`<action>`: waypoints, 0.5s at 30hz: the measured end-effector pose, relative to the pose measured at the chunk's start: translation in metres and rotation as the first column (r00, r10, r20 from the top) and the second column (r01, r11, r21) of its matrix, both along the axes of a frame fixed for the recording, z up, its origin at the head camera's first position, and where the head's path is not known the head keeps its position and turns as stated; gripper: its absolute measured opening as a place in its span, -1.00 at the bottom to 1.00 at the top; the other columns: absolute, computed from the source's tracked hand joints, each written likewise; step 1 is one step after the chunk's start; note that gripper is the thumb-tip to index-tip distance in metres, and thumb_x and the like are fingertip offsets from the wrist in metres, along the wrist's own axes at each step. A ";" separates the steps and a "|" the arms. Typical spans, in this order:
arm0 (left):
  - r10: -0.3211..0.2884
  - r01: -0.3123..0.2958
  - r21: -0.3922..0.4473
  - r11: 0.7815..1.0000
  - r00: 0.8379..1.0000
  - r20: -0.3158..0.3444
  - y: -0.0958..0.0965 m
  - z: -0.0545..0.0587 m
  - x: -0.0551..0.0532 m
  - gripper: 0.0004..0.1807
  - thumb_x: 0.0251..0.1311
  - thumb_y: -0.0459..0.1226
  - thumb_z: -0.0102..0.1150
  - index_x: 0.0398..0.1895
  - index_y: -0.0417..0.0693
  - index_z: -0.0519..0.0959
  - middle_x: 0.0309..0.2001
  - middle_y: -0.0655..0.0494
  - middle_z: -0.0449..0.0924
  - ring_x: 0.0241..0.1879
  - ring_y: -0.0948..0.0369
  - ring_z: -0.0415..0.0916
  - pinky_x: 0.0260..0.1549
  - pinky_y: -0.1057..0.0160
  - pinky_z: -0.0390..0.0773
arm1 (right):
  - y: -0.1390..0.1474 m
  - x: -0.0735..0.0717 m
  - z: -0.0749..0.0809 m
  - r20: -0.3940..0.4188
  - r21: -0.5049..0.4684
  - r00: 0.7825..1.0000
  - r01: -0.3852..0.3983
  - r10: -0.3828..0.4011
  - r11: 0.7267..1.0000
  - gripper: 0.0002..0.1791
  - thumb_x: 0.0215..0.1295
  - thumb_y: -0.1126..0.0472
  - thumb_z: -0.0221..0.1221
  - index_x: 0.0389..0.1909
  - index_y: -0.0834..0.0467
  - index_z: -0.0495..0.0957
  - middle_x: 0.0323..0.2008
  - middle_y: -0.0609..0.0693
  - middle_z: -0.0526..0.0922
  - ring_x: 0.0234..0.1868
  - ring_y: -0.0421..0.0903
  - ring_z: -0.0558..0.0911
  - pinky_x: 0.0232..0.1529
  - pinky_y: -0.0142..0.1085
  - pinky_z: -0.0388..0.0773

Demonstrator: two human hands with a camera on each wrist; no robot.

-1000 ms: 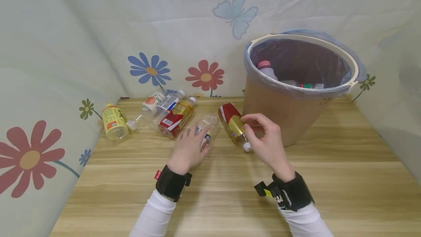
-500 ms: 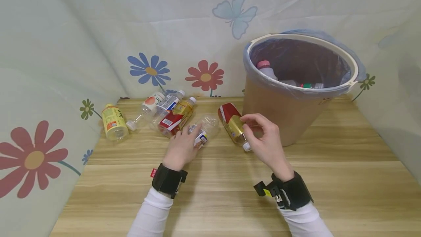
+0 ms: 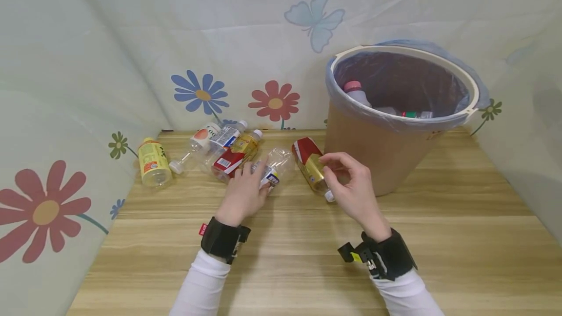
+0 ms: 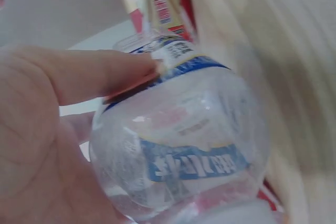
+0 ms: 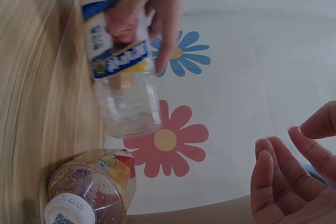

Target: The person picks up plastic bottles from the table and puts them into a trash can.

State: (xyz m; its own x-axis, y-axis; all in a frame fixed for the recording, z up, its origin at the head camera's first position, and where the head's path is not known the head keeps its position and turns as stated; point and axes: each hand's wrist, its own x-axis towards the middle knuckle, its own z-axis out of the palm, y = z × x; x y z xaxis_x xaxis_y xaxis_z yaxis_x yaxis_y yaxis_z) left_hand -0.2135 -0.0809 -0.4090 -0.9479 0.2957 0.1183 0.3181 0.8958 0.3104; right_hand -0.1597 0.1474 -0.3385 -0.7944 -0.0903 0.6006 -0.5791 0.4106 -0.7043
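Clear plastic bottle (image 3: 279, 161): we grip it, left hand (image 3: 243, 193) | right hand (image 3: 353, 188): our fingers loosely bent, holding nothing, near the red-and-gold bottle (image 3: 311, 166) beside the bin (image 3: 391, 150)

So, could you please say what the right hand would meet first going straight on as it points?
Probably the red-and-gold bottle beside the bin; its fingers overlap that in the head view, but depth is unclear, so they might pass above.
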 end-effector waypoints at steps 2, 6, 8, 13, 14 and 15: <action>-0.006 0.008 0.058 0.998 0.999 -0.046 -0.001 0.006 0.001 -0.20 0.21 -0.14 0.16 0.48 0.06 0.03 0.22 -0.21 0.26 0.11 -0.14 0.29 0.02 -0.14 0.43 | 0.000 -0.001 0.000 0.005 0.000 1.000 -0.007 0.007 1.000 -0.81 0.14 0.57 0.10 -0.22 0.39 0.55 -0.29 0.20 0.65 -0.33 0.07 0.60 -0.31 -0.39 0.58; -0.032 0.054 0.179 0.982 0.992 -0.123 -0.001 0.018 0.003 -0.15 0.20 -0.12 0.17 0.49 0.12 -0.04 0.23 -0.14 0.26 0.06 -0.03 0.31 0.00 -0.05 0.47 | -0.001 -0.001 -0.002 0.008 0.000 1.000 -0.013 0.013 1.000 -0.80 0.14 0.57 0.10 -0.21 0.40 0.55 -0.28 0.20 0.64 -0.32 0.06 0.60 -0.31 -0.40 0.58; -0.049 0.080 0.234 0.969 0.989 -0.138 0.000 0.023 0.004 -0.14 0.21 -0.10 0.16 0.50 0.17 -0.08 0.25 -0.10 0.23 0.06 0.02 0.31 -0.02 -0.02 0.49 | -0.002 -0.002 -0.003 0.013 -0.008 1.000 -0.013 0.014 1.000 -0.80 0.14 0.56 0.09 -0.20 0.40 0.55 -0.27 0.20 0.64 -0.31 0.04 0.60 -0.30 -0.43 0.57; -0.114 0.173 0.428 0.887 0.980 -0.161 0.009 0.026 0.008 -0.16 0.25 -0.07 0.11 0.50 0.19 -0.11 0.26 -0.03 0.22 0.11 0.12 0.29 0.03 0.00 0.48 | 0.000 -0.014 -0.022 0.073 -0.103 0.996 -0.049 0.056 0.993 -0.72 0.19 0.52 0.11 -0.06 0.35 0.51 -0.18 0.17 0.61 -0.23 0.06 0.59 -0.25 -0.49 0.56; -0.130 0.194 0.470 0.861 0.978 -0.165 0.012 0.026 0.009 -0.16 0.25 -0.06 0.10 0.50 0.19 -0.11 0.25 -0.01 0.23 0.11 0.14 0.30 0.04 0.00 0.47 | 0.001 -0.016 -0.027 0.092 -0.131 0.993 -0.064 0.077 0.989 -0.69 0.21 0.50 0.11 0.00 0.33 0.48 -0.14 0.17 0.60 -0.20 0.06 0.59 -0.24 -0.48 0.56; -0.149 0.211 0.513 0.832 0.976 -0.160 0.016 0.027 0.011 -0.16 0.26 -0.06 0.09 0.50 0.19 -0.12 0.26 0.00 0.22 0.12 0.15 0.30 0.05 0.01 0.47 | 0.001 -0.019 -0.031 0.110 -0.157 0.989 -0.081 0.099 0.984 -0.64 0.23 0.48 0.11 0.06 0.30 0.45 -0.10 0.17 0.58 -0.16 0.06 0.58 -0.22 -0.48 0.56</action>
